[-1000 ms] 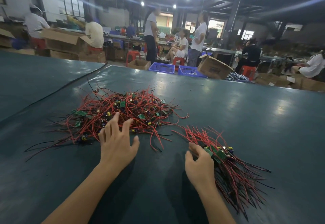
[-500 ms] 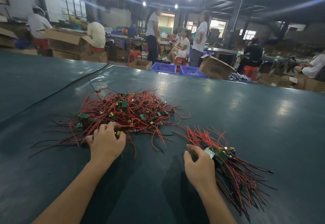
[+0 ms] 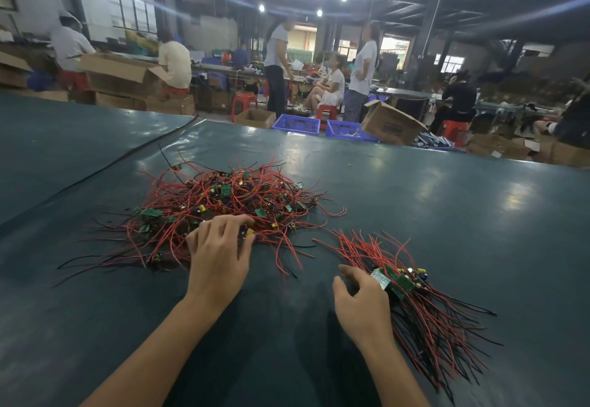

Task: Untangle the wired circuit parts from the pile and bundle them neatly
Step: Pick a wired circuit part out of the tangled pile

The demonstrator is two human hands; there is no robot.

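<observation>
A tangled pile of wired circuit parts [image 3: 230, 196], small green boards with red and black leads, lies on the dark green table [image 3: 447, 215]. My left hand [image 3: 217, 256] sits on the pile's near edge. Its fingers curl into the wires and pinch a part with a yellow capacitor [image 3: 250, 232]. To the right lies a sorted bundle [image 3: 424, 311], boards together and leads fanned toward the near right. My right hand [image 3: 360, 301] rests at the bundle's left end with its fingers curled over the boards and its thumb off to the left.
A seam [image 3: 95, 173] crosses the table at the left. Beyond the far edge stand cardboard boxes [image 3: 391, 122], blue crates [image 3: 297, 124], red stools and several people.
My left hand went from spread flat near the pile to curled in its wires, then shifted right along the near edge. My right hand stayed at the bundle.
</observation>
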